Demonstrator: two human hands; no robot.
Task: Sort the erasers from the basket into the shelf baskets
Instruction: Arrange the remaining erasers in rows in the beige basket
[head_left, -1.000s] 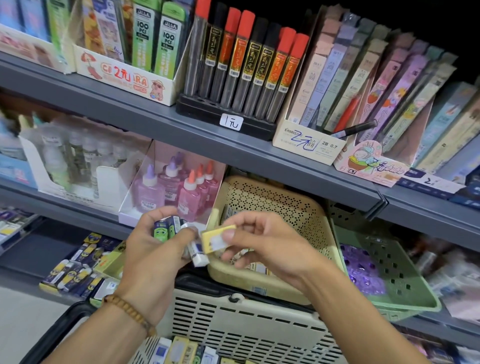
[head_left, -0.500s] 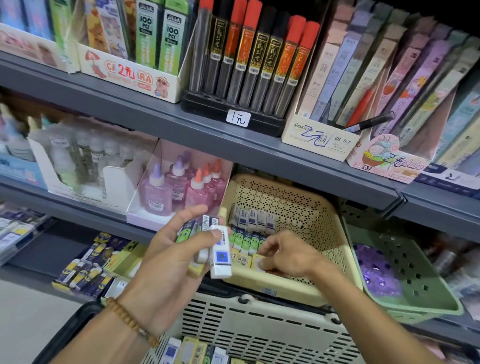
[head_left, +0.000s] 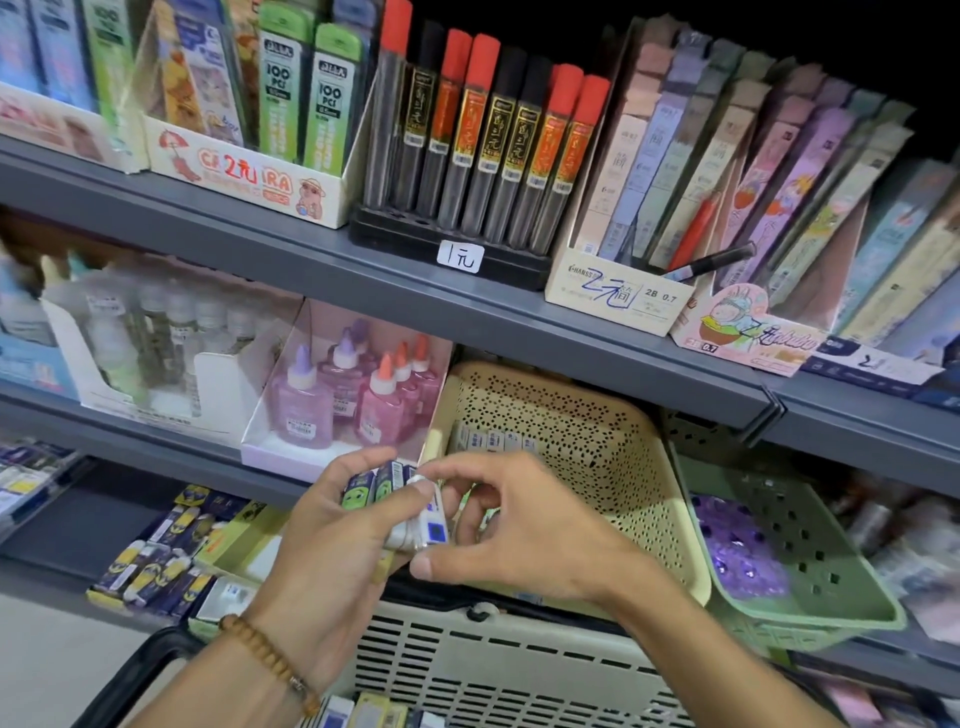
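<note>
Lying at the bottom edge, the white slotted plastic carrying basket (head_left: 498, 670) holds a few wrapped erasers (head_left: 363, 714) in white, yellow and blue sleeves. Just above it, the left hand (head_left: 332, 551), with a brown bead bracelet (head_left: 270, 660) on the wrist, grips a bundle of small erasers in its curled fingers: two with green faces on a dark sleeve (head_left: 371, 486) stand at the top, and a white one with a blue label (head_left: 428, 525) sticks out towards the right hand. The right hand (head_left: 524, 535) meets the bundle, its forefinger and thumb closing round the white eraser from above and below; whether both really touch it, I cannot tell for sure.

Behind the hands, a beige perforated plastic shelf basket (head_left: 597, 447) stands tilted forward on the middle shelf, and a row of white-and-blue erasers (head_left: 493, 441) stands against its back wall. Beside it on the right is a green perforated plastic basket (head_left: 810, 597) with purple things inside. To the left are pink and purple glue bottles (head_left: 353, 400) in a white box. On the lower shelf at the left lie more dark-and-yellow eraser packs (head_left: 156, 561). Farthest, the upper grey metal shelf (head_left: 467, 306) carries tall lead tubes with red and black caps (head_left: 493, 145).
</note>
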